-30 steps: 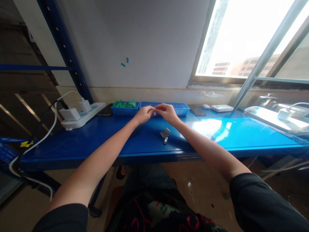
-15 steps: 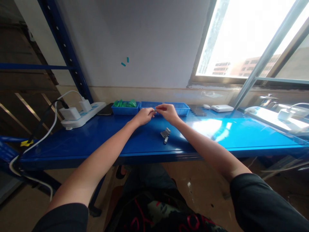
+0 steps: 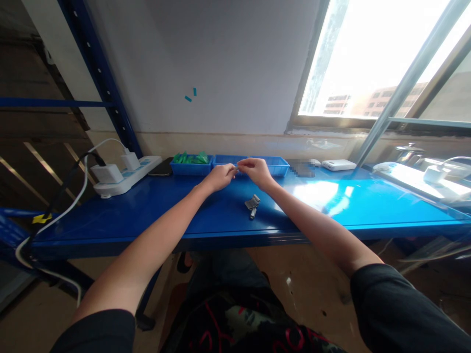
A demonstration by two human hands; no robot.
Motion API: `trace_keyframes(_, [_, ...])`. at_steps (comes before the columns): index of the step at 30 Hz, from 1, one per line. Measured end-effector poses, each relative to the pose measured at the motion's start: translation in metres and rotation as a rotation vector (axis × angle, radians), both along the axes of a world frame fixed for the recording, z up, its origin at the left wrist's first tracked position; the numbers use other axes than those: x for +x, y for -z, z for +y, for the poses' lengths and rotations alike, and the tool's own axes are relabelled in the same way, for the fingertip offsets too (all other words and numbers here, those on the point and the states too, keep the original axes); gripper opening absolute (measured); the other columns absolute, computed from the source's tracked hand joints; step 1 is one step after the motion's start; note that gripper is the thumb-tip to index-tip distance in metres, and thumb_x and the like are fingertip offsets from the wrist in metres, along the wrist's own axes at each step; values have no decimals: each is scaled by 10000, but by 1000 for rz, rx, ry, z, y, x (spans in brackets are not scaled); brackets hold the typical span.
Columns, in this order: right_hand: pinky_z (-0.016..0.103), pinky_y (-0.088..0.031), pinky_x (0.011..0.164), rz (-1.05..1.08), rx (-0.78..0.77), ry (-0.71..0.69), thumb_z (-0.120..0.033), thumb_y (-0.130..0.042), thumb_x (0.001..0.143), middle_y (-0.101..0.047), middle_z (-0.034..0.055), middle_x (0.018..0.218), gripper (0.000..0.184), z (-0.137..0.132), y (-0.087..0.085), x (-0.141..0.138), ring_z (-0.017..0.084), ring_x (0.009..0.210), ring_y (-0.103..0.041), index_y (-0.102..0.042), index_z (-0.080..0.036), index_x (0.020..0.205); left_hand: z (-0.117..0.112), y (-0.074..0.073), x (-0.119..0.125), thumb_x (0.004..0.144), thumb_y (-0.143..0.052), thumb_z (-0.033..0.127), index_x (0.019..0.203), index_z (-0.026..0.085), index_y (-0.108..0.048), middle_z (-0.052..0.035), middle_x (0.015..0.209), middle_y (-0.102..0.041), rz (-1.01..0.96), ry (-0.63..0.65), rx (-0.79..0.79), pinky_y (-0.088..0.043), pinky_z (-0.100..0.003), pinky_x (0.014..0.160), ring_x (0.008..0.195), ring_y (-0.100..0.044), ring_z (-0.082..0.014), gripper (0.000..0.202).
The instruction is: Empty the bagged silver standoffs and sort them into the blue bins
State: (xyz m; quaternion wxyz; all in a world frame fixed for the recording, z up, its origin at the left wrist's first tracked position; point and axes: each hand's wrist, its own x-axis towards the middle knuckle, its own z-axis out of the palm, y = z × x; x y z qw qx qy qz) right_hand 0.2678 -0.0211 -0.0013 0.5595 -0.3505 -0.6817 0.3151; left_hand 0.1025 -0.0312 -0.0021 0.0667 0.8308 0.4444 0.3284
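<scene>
My left hand (image 3: 221,177) and my right hand (image 3: 256,171) meet fingertip to fingertip above the blue table, in front of the blue bins. Both are closed in a pinch around something small and greyish, mostly covered by the fingers; its kind cannot be made out. Below them, on the tabletop, lie a few small grey metal-looking pieces (image 3: 252,202), one of them a short cylinder (image 3: 252,214). A middle blue bin (image 3: 230,159) is partly hidden behind my hands.
Green packets fill the left blue bin (image 3: 191,168); a right blue bin (image 3: 276,166) stands beside the middle one. On the blue table (image 3: 147,211) are a power strip (image 3: 128,177) with plugs, a dark flat phone-like object (image 3: 161,167) and a white box-shaped device (image 3: 338,164).
</scene>
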Motion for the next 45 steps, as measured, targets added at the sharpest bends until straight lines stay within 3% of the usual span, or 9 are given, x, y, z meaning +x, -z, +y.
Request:
trace_keyframes(4, [286,-532,662,-11,-14,-2,-192,-681,657,-720,52,731,128,3,3,-1,181,696,-663,-719,-137,766,0,2,0,861,-506,379,1014,173,-595,-35,735,-677,-11,-43,39,-425,-258,609,677,-623,-182,272])
trace_keyframes(10, [281,-530,672,-51,32,-57,-246,-702,680,-713,45,743,148,2,4,-1,171,699,-658,-705,-146,789,0,2,-1,907,-434,402,985,180,-604,-51,766,-695,1,-37,51,-436,-265,625,705,-640,-193,291])
trace_keyframes(15, [272,-525,675,-153,101,22,-245,-694,708,-709,43,773,139,2,3,0,159,704,-647,-702,-151,811,-2,0,1,950,-336,398,937,167,-614,-57,793,-700,6,6,23,-445,-257,648,719,-641,-179,361])
trace_keyframes(18, [275,-529,678,-138,77,11,-238,-692,708,-707,44,754,124,4,5,-1,162,697,-651,-698,-149,793,-2,0,1,946,-346,380,922,164,-616,-59,795,-695,19,23,29,-443,-258,658,719,-636,-178,346])
trace_keyframes(25, [266,-518,631,-25,16,-31,-225,-700,678,-700,47,730,137,5,5,-1,159,662,-646,-677,-142,785,0,3,0,852,-527,356,1084,178,-552,-37,768,-676,17,-37,50,-433,-263,623,713,-633,-195,294])
trace_keyframes(31, [237,-496,553,-56,-3,-26,-294,-683,707,-662,18,651,165,2,2,-1,128,571,-608,-646,-150,779,-1,2,-1,904,-439,359,1017,198,-568,-52,799,-689,27,-66,86,-429,-268,630,713,-637,-196,235])
trace_keyframes(37, [226,-456,517,-131,22,65,-353,-576,801,-629,8,609,212,0,2,1,121,535,-581,-631,-155,748,-4,1,0,937,-365,393,994,211,-572,-35,770,-687,40,-44,70,-417,-255,621,715,-639,-191,281])
trace_keyframes(45, [219,-389,549,-472,125,184,-344,-482,876,-624,2,590,313,-11,-4,2,110,562,-543,-611,-167,652,-2,2,-1,946,-340,398,1007,215,-567,-41,784,-693,60,-65,60,-417,-259,627,734,-644,-197,298])
